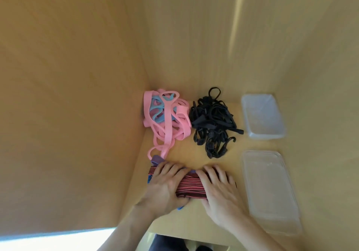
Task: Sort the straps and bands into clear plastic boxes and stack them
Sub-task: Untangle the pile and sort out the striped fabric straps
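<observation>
Both hands down on a red-and-black striped band at the near edge of the wooden table. Left hand laid over the band's left part, fingers stretched forward and slightly apart, thumb tucked at the band's near edge beside a bit of blue; whether pressing flat or pinching, cannot tell. Right hand flat over the band's right part, fingers spread and straight, pressing down. A purple end poking out just beyond the left fingertips.

Farther back, against the left wall, a tangled pile of pink straps with light blue ones mixed in. Just beside it to the right, a heap of black bands, apart from the pink pile by a narrow gap.

On the right side, two clear boxes, both without straps inside: far box near the black heap, near box just right of the right hand, not touching it.
</observation>
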`<action>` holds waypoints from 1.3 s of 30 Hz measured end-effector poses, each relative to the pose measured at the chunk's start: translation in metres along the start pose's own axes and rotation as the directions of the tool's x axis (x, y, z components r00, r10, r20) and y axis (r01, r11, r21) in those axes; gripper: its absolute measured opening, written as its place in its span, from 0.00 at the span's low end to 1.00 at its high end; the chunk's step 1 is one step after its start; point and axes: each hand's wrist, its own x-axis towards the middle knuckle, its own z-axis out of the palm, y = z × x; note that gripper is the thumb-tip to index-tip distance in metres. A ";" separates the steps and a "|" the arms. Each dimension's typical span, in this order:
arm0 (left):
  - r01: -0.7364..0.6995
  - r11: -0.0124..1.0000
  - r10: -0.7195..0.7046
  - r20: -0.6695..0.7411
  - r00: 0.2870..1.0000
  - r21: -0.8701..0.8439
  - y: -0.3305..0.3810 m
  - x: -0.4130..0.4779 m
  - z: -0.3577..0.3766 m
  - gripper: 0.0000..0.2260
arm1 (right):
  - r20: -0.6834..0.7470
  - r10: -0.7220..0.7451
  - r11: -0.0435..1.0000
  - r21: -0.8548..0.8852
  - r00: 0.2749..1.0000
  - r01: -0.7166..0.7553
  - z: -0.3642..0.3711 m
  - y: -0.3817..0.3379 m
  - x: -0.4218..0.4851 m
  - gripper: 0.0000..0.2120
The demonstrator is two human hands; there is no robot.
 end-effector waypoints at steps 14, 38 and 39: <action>-0.036 0.979 0.016 0.098 0.995 0.202 -0.052 0.100 -0.024 0.31 | -0.084 0.118 0.993 0.010 0.989 -0.118 -0.013 0.008 0.107 0.33; 0.013 0.935 0.005 -0.048 0.999 0.355 -0.014 0.037 0.000 0.27 | -0.213 0.523 0.848 0.033 0.825 -0.529 -0.085 0.134 0.061 0.20; 0.020 0.936 -0.002 -0.051 0.999 0.351 -0.016 0.037 0.002 0.26 | -0.202 0.528 0.842 0.000 0.825 -0.539 -0.082 0.136 0.065 0.19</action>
